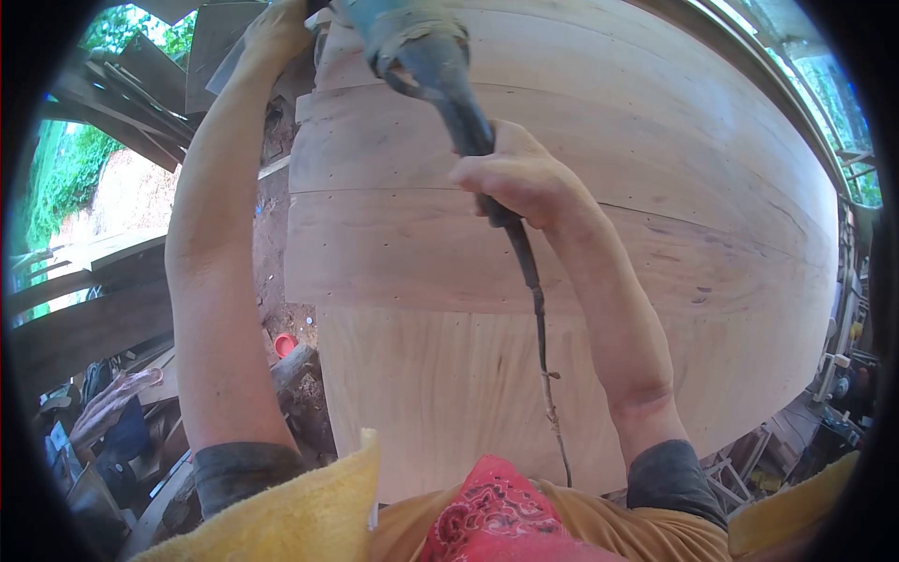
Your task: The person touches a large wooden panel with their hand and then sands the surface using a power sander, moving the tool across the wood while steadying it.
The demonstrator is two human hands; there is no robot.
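A corded power tool with a teal body and a black rear handle, by its shape an angle grinder (421, 56), is over the far left part of a wooden panel surface (562, 253). My right hand (520, 178) is closed around the rear handle, thumb across its top. From that handle a black cord (540, 328) runs down toward my body. At the top edge my left hand (279, 33) is closed on a dark part at the tool's front, apparently its side handle. The tool's working end is cut off by the frame.
Stacked dark boards (140, 84) lean at the upper left. Below the panel's left edge are a red round lid (285, 345) and a log (295, 367). Scrap and cloth (117, 403) clutter the lower left; tools and timber (758, 459) lie at the lower right.
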